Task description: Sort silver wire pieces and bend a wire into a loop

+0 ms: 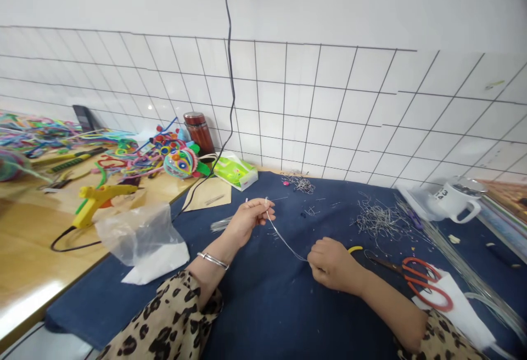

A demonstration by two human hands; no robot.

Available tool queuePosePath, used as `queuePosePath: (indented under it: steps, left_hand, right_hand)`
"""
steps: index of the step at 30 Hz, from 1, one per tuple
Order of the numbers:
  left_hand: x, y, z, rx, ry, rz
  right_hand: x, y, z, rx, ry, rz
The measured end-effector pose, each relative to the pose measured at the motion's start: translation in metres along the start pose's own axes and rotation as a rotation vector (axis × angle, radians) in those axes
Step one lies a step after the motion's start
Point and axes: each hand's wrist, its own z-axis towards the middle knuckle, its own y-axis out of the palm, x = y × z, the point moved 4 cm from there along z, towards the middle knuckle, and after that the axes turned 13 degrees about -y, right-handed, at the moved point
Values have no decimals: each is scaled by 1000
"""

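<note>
One thin strand (283, 238), left of the scissors (404, 270), is pinched by the fingers of the left hand (250, 219) and right hand (334, 264) — probably light, springy, easily kinked; it is best gripped near its ends.

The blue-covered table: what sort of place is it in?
Probably a handicraft workspace: a yellow glue gun lies on the left, red-handled scissors and tangled wiry strands on the right, and the left hand and right hand hold a thin strand.
</note>
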Motion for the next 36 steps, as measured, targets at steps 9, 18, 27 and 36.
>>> queuePosePath:
  steps: [9, 18, 27, 36]
  left_hand:
    - [-8, 0, 2, -37, -59, 52]
    - [-7, -3, 0, -152, -194, 32]
    - [4, 7, -9, -286, -76, -184]
    - [2, 3, -3, -279, -27, -174]
  right_hand:
    - [-4, 6, 2, -66, -45, 27]
    - [-4, 4, 2, -83, -27, 121]
    - [-4, 5, 0, -8, 8, 176]
    - [-2, 7, -1, 22, 13, 194]
